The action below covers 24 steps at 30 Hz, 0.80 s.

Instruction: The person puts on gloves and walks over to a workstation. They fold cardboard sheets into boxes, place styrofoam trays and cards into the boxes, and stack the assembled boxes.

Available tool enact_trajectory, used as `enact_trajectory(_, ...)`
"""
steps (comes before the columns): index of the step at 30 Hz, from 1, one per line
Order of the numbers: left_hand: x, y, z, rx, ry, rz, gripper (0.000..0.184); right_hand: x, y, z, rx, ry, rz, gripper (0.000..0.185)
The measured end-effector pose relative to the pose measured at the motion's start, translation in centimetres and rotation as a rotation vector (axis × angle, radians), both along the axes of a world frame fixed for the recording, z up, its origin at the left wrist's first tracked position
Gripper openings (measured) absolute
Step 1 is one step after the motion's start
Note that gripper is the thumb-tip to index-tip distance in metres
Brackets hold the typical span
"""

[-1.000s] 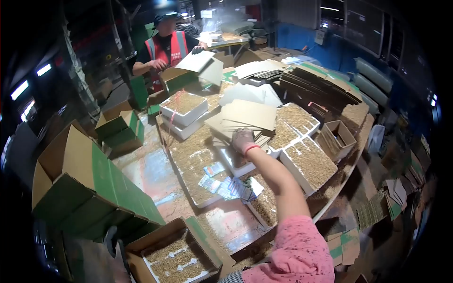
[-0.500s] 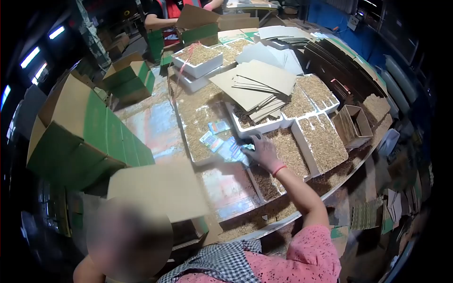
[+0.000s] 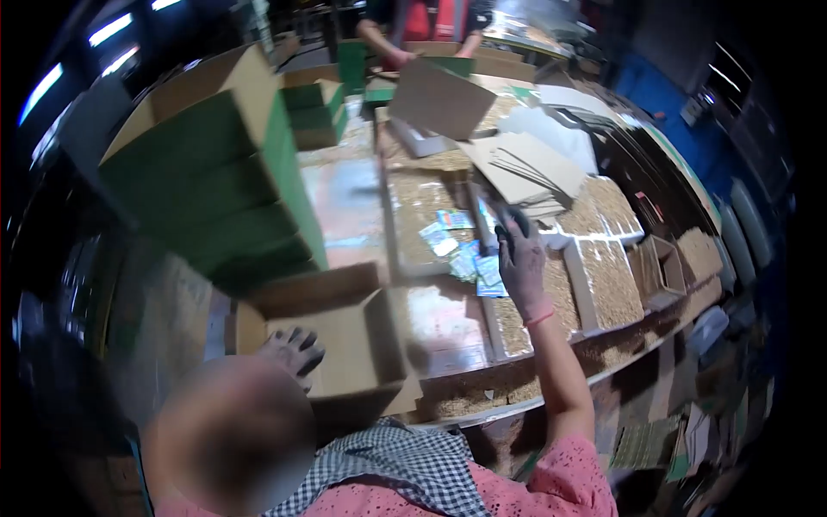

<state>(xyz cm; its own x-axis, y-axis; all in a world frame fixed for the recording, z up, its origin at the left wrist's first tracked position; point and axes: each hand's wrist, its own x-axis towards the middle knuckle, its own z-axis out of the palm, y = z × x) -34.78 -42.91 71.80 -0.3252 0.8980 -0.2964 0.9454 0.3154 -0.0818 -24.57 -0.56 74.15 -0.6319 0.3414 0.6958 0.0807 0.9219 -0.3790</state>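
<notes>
My right hand (image 3: 523,258), in a pale glove with dark fingertips, is raised over the middle of the table. Its fingers close on a thin, motion-blurred packet (image 3: 486,221) held on edge. Below and left of it, several blue-green printed packets (image 3: 465,261) lie loose on a bed of straw-like filling. My left hand (image 3: 295,351), gloved the same way, reaches into a cardboard box (image 3: 349,353) at lower left, fingers spread. The box's inside is bare brown card where it shows. A blurred round patch hides my left wrist and the box's near-left corner.
Tall green-and-brown cartons (image 3: 207,172) stand at the left. White trays of straw-like filling (image 3: 607,271) cover the table's right half, with tan card sheets (image 3: 525,172) on top. A wooden box (image 3: 659,263) sits at the right edge. A co-worker in a red vest (image 3: 431,21) works across the table.
The card sheet over the lower-left box has gone, and my left hand now shows inside. My right hand has lifted from the packets, holding one. A tan sheet now hides the back tray.
</notes>
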Motion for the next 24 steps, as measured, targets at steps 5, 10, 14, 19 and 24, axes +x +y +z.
enact_trajectory(5,-2.8,-1.2,6.5,0.164,-0.003,0.231,0.051,-2.9,-17.0,-2.7,0.307,-0.308,0.849,0.028)
enact_trajectory(10,-1.6,-13.6,0.8,1.122,-1.243,1.154,0.045,-2.7,-13.5,-0.1,-0.065,-0.151,0.737,0.033)
enact_trajectory(14,-3.6,-14.9,-16.8,0.927,-1.034,1.013,0.074,-2.3,-17.2,-7.9,-0.053,-0.235,0.763,0.035)
enact_trajectory(19,0.4,-4.8,-5.2,0.478,-0.451,1.058,0.106,-2.5,-17.7,-10.8,-0.200,-0.276,0.392,0.061)
enact_trajectory(24,-1.3,-7.8,-7.1,0.834,-0.750,0.912,0.105,-0.3,-18.4,-12.2,-1.406,-0.522,0.598,0.062)
